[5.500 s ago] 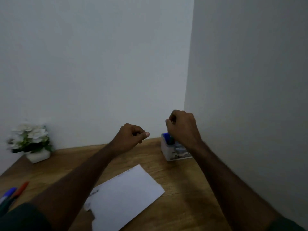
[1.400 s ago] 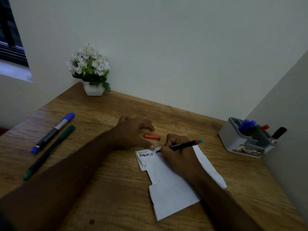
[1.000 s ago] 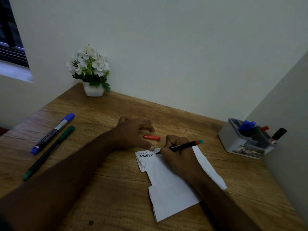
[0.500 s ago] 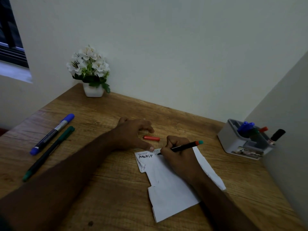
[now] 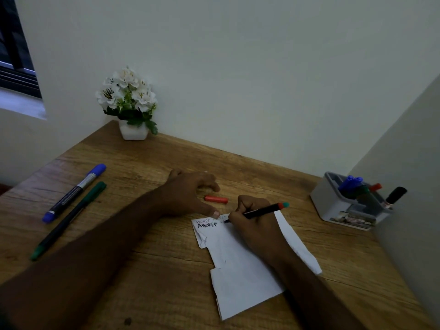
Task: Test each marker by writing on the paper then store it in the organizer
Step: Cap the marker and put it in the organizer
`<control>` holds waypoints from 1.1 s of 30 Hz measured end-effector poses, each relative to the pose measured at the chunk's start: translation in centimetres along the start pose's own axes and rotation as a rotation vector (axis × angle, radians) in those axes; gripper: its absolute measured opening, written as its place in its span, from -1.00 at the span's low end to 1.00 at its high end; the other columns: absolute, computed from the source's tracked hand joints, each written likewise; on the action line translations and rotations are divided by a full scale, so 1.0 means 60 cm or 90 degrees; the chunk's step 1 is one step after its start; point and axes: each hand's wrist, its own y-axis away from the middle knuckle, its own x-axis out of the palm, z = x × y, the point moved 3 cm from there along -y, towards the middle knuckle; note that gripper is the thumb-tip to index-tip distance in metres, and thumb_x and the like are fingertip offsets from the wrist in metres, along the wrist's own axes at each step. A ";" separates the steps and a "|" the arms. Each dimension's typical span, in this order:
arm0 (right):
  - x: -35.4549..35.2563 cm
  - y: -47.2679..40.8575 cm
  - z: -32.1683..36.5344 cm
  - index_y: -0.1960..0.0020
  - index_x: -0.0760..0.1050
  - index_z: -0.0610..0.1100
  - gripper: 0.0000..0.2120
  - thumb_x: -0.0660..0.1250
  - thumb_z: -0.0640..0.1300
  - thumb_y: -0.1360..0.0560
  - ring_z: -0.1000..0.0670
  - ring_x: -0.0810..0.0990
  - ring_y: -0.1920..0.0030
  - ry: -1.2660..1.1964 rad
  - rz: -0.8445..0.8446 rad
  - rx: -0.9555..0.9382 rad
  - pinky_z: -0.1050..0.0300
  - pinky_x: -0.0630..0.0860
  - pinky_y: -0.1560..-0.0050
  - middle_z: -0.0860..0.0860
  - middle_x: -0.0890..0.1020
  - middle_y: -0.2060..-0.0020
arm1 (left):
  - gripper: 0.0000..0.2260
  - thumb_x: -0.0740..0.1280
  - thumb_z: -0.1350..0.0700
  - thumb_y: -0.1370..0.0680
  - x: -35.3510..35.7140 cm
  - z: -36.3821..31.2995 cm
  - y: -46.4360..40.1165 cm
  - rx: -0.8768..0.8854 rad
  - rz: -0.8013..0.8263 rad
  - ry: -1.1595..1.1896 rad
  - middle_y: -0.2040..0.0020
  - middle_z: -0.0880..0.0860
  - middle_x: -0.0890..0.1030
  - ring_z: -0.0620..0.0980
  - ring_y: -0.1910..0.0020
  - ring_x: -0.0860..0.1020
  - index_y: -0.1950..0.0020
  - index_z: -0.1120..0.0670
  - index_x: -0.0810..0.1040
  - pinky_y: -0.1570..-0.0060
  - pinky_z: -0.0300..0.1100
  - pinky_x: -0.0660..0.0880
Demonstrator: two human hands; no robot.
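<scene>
My right hand (image 5: 256, 222) grips a black marker with a red band and green end (image 5: 264, 210), its tip touching the top of a torn white paper (image 5: 240, 265) beside handwritten letters. My left hand (image 5: 188, 195) rests spread on the desk, its thumb pinning the paper's top edge. A red cap (image 5: 216, 199) lies between my hands. A blue marker (image 5: 73, 193) and a green marker (image 5: 69, 219) lie at the left. A grey organizer (image 5: 333, 203) at the right holds several markers.
A white pot of white flowers (image 5: 129, 106) stands at the back left of the wooden desk (image 5: 147, 163). Walls close in behind and on the right, right next to the organizer. A window shows at the upper left.
Five seconds ago both hands were up by the organizer. Over the last second my right hand has stayed writing at the paper's top, with the left hand still holding it down.
</scene>
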 end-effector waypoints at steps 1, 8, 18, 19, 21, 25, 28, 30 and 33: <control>0.001 0.000 0.001 0.45 0.31 -0.04 -0.76 0.31 -0.16 -0.33 0.14 0.34 0.46 -0.004 -0.002 0.004 0.14 0.26 0.44 0.09 0.40 0.54 | -0.19 0.26 -0.54 -0.09 0.001 0.000 -0.001 0.000 0.000 0.002 -0.49 -0.19 0.32 -0.10 -0.50 0.22 -0.29 -0.25 0.46 -0.43 0.07 -0.11; -0.001 -0.001 -0.003 0.44 0.32 -0.11 -0.70 0.35 -0.30 -0.38 0.15 0.34 0.46 0.001 -0.008 0.000 0.21 0.25 0.45 0.07 0.40 0.53 | -0.28 0.35 -0.46 -0.19 -0.003 -0.005 0.003 0.001 -0.002 -0.002 -0.50 -0.18 0.31 -0.09 -0.50 0.21 -0.31 -0.23 0.46 -0.44 0.06 -0.11; -0.005 0.000 -0.004 0.41 0.34 -0.16 -0.77 0.33 -0.12 -0.34 0.07 0.38 0.43 0.020 -0.029 0.013 -0.02 0.32 0.44 -0.04 0.44 0.50 | -0.27 0.34 -0.46 -0.17 -0.002 -0.004 0.002 0.000 0.001 0.007 -0.49 -0.18 0.32 -0.10 -0.51 0.20 -0.29 -0.23 0.47 -0.47 0.10 -0.11; -0.005 0.000 -0.003 0.41 0.34 -0.15 -0.76 0.34 -0.16 -0.36 0.11 0.37 0.44 0.022 -0.025 0.016 0.05 0.31 0.44 0.00 0.43 0.52 | -0.27 0.34 -0.46 -0.17 -0.002 -0.004 0.002 0.000 0.001 0.007 -0.49 -0.18 0.31 -0.11 -0.51 0.19 -0.29 -0.23 0.47 -0.47 0.10 -0.11; -0.003 0.000 -0.001 0.42 0.34 -0.13 -0.75 0.35 -0.19 -0.38 0.14 0.36 0.45 0.028 -0.020 0.018 0.12 0.30 0.44 0.06 0.42 0.53 | -0.28 0.35 -0.46 -0.17 -0.002 -0.003 0.002 0.002 0.000 0.009 -0.50 -0.19 0.31 -0.11 -0.51 0.19 -0.29 -0.24 0.47 -0.47 0.09 -0.11; -0.003 0.000 -0.005 0.42 0.32 -0.13 -0.77 0.31 -0.11 -0.33 0.08 0.36 0.44 0.023 -0.017 0.012 0.00 0.30 0.43 0.05 0.42 0.53 | -0.29 0.36 -0.45 -0.19 -0.002 -0.002 0.001 0.006 -0.005 0.006 -0.50 -0.17 0.30 -0.12 -0.52 0.17 -0.30 -0.23 0.47 -0.46 0.10 -0.13; -0.005 0.000 -0.004 0.42 0.31 -0.17 -0.76 0.32 -0.12 -0.33 0.05 0.34 0.44 0.018 -0.028 0.012 -0.03 0.29 0.45 -0.06 0.40 0.52 | -0.30 0.39 -0.44 -0.20 -0.001 -0.003 0.000 0.005 -0.003 0.000 -0.51 -0.17 0.29 -0.11 -0.51 0.18 -0.29 -0.24 0.46 -0.47 0.12 -0.13; -0.004 -0.001 -0.002 0.42 0.31 -0.19 -0.76 0.32 -0.16 -0.32 0.07 0.33 0.44 -0.004 -0.036 0.016 0.00 0.27 0.43 -0.03 0.38 0.52 | -0.32 0.40 -0.44 -0.20 -0.001 -0.001 0.000 0.006 -0.006 0.010 -0.50 -0.17 0.30 -0.11 -0.51 0.19 -0.28 -0.24 0.47 -0.46 0.12 -0.13; -0.002 -0.003 -0.002 0.40 0.32 -0.22 -0.75 0.31 -0.10 -0.30 0.05 0.34 0.44 0.013 -0.033 0.012 -0.06 0.28 0.45 -0.09 0.39 0.51 | -0.29 0.36 -0.46 -0.18 0.000 0.000 0.000 0.007 -0.008 0.008 -0.50 -0.19 0.30 -0.12 -0.51 0.18 -0.28 -0.24 0.47 -0.45 0.09 -0.13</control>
